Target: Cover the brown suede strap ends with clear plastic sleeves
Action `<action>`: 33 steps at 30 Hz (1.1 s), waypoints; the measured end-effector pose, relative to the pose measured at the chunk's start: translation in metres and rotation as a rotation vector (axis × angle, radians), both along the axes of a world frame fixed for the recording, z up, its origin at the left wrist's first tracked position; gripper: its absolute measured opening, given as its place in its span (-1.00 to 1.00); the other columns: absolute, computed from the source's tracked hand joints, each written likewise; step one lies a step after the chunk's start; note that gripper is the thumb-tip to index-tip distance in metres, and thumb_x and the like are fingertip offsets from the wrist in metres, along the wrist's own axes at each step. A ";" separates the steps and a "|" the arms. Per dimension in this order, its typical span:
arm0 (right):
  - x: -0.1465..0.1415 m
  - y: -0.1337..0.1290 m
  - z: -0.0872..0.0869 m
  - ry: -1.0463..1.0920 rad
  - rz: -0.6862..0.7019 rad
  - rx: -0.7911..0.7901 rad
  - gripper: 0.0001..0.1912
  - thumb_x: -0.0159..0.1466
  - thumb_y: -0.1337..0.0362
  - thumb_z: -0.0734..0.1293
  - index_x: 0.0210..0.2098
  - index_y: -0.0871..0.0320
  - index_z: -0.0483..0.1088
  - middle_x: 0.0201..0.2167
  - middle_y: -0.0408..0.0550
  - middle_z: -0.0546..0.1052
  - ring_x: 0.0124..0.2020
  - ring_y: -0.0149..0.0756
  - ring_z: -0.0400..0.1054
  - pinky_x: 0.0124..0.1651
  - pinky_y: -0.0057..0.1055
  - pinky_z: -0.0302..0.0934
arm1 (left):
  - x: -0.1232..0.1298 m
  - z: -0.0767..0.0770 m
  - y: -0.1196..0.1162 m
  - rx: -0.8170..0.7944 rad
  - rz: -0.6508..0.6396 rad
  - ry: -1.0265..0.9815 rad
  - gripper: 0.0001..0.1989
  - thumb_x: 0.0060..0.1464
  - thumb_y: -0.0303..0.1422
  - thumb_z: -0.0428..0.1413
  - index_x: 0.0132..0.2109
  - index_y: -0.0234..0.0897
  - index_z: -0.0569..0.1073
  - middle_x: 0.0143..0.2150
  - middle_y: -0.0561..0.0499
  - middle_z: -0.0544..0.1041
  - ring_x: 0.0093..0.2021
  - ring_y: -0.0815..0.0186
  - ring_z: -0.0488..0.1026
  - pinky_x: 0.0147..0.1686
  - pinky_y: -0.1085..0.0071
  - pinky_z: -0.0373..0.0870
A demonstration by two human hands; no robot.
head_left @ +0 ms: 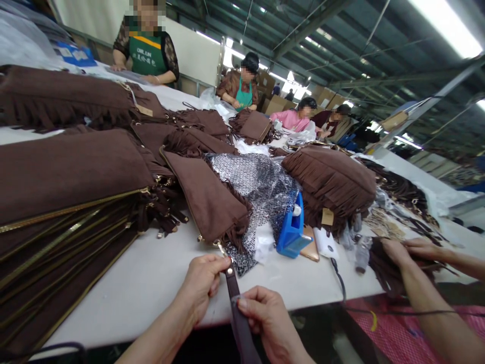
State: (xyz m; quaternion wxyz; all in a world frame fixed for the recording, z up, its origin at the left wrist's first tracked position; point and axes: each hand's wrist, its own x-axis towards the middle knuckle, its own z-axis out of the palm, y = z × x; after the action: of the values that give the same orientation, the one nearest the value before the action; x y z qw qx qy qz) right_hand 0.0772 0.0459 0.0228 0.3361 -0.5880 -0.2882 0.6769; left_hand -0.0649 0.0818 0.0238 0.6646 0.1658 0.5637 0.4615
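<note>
The left hand (pixel 200 283) had thumb and forefinger pinched at the top of a dark strap (pixel 234 290), right by its metal rivet (pixel 230 271). And the right hand (pixel 267 311), lower down, closer to the body, was pinching the same strap, thumb against fingertip, where a small glossy patch showed; whether that was film or tape was hard to call.

Now the line of it! The strap lay between the two hands, to the right of the left one and to the left of the right one. Its long axis ran away from the body, leaning a little left, up to a gold clasp (pixel 219 246) just beyond the left fingertips. So the left hand was the nearer to the clasp, and to the brown fringed pouch (pixel 212 194) it hung from.

That pouch lay flat, slanting away to the left, its fringe beside a crinkled patterned sheet (pixel 257 177). Off to the right stood a blue tape dispenser (pixel 291 230), with a white device (pixel 325 243) on a cable past it. Left of the pouch, a big stack of brown bags (pixel 71 172); far right, a co-worker's hands (pixel 396 251) were on dark fringed material.
</note>
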 end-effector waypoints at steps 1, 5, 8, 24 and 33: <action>0.000 0.002 0.001 -0.002 -0.006 0.002 -0.72 -0.23 0.24 0.48 -0.63 0.28 0.35 -0.81 -0.27 0.26 -0.75 -0.62 0.01 -0.63 -0.57 -0.28 | 0.000 0.000 0.001 0.001 0.002 -0.006 -0.76 -0.36 -0.26 0.18 -0.66 -0.29 0.29 -0.87 0.26 0.04 -0.82 0.60 -0.11 -0.75 0.54 -0.27; -0.002 0.014 0.002 0.014 -0.021 -0.012 -0.68 -0.25 0.18 0.48 -0.65 0.25 0.32 -0.85 -0.30 0.23 -0.79 -0.62 -0.03 -0.65 -0.57 -0.29 | 0.002 0.001 0.002 0.008 -0.005 -0.033 -0.78 -0.38 -0.29 0.19 -0.66 -0.30 0.30 -0.86 0.25 0.07 -0.82 0.60 -0.09 -0.75 0.54 -0.26; -0.007 0.027 0.002 -0.003 -0.025 0.014 -0.66 -0.27 0.16 0.48 -0.66 0.24 0.30 -0.86 -0.31 0.23 -0.79 -0.62 -0.03 -0.66 -0.58 -0.26 | 0.003 0.000 0.000 0.009 -0.017 -0.055 -0.78 -0.36 -0.28 0.18 -0.66 -0.30 0.30 -0.87 0.24 0.06 -0.83 0.59 -0.09 -0.75 0.54 -0.25; 0.002 0.009 -0.012 -0.085 0.253 0.185 -0.50 -0.14 0.04 0.48 -0.33 0.24 0.33 -0.58 -0.20 0.40 -0.67 -0.56 0.13 -0.64 -0.60 -0.06 | -0.004 -0.010 -0.004 0.012 -0.011 -0.090 -0.79 -0.30 -0.28 0.16 -0.63 -0.30 0.32 -0.87 0.21 0.12 -0.83 0.58 -0.07 -0.75 0.55 -0.23; 0.010 -0.012 -0.021 -0.114 0.334 0.208 -0.57 -0.10 0.00 0.43 -0.49 0.23 0.29 -0.70 -0.28 0.20 -0.65 -0.55 -0.02 -0.58 -0.55 -0.18 | 0.000 -0.011 -0.003 0.022 0.009 -0.040 -0.78 -0.30 -0.28 0.16 -0.65 -0.29 0.31 -0.90 0.22 0.10 -0.83 0.57 -0.07 -0.75 0.54 -0.23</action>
State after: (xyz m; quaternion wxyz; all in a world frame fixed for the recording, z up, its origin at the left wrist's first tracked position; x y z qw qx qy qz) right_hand 0.0876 0.0338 0.0022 0.2612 -0.5316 -0.4688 0.6552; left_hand -0.0651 0.0788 0.0123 0.6718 0.1615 0.5461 0.4737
